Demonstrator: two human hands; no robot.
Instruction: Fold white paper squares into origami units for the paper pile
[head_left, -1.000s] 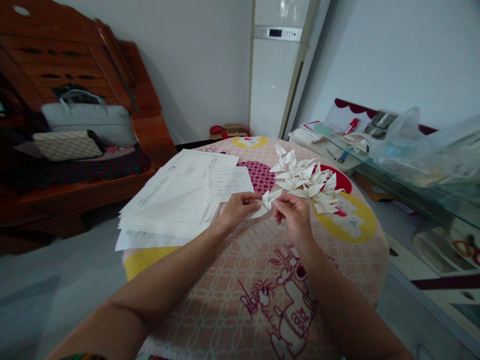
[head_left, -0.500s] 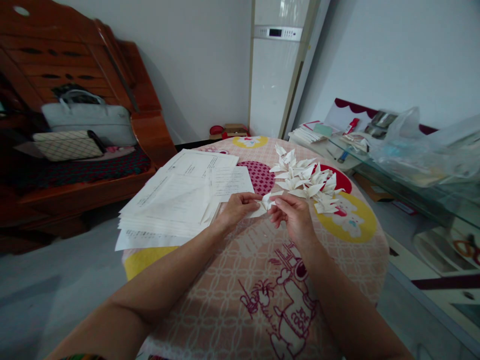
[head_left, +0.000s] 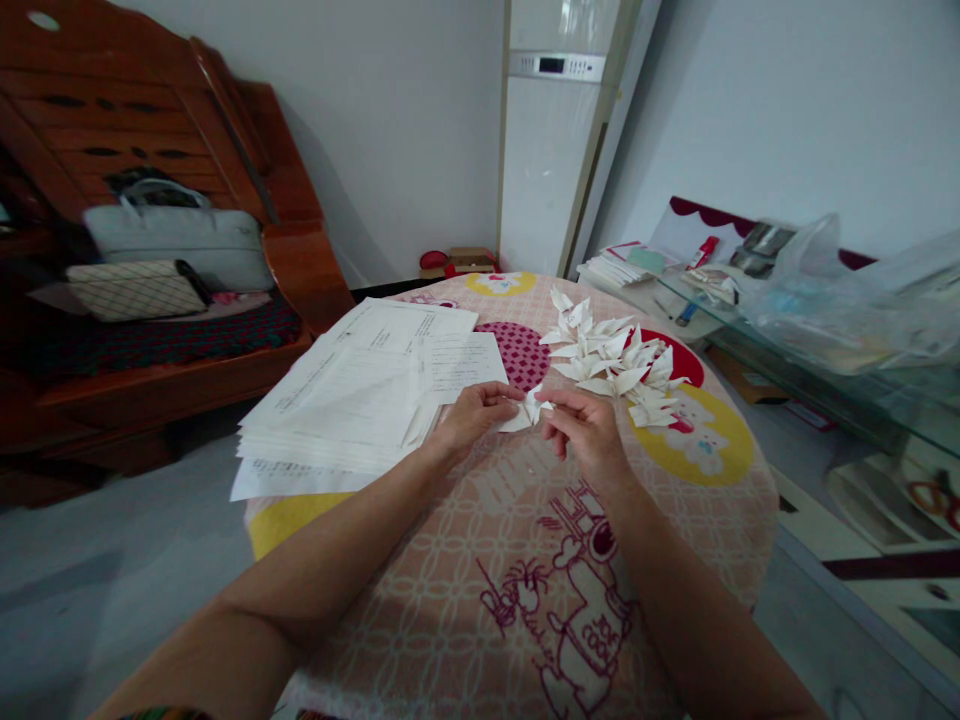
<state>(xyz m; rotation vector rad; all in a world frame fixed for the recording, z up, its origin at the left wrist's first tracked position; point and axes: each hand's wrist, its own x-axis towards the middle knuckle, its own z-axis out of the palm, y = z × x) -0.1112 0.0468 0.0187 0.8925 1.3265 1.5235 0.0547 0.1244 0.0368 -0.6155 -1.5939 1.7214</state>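
Note:
Between my hands is a small folded white paper piece (head_left: 531, 408) with pointed flaps, like the paper flowers nearby. My left hand (head_left: 480, 413) pinches its left side, fingers closed on the paper. From the right, my right hand (head_left: 583, 428) has its thumb and forefinger closed at the other edge, its remaining fingers curled. Just beyond lies a cluster of several folded paper flowers (head_left: 611, 352). To the left of my left hand rests a stack of printed paper sheets (head_left: 337, 385).
A patterned cloth (head_left: 450, 600) covers the round table. Right of it, a glass-topped stand (head_left: 787, 370) holds plastic bags (head_left: 817, 290) and papers. A wooden bench (head_left: 292, 270) with a grey handbag (head_left: 180, 245) stands left, and a tall white air conditioner (head_left: 547, 170) behind.
My right fingers have shifted slightly at the paper piece's right edge, and its flaps sit a little differently. My left hand stays in nearly the same place.

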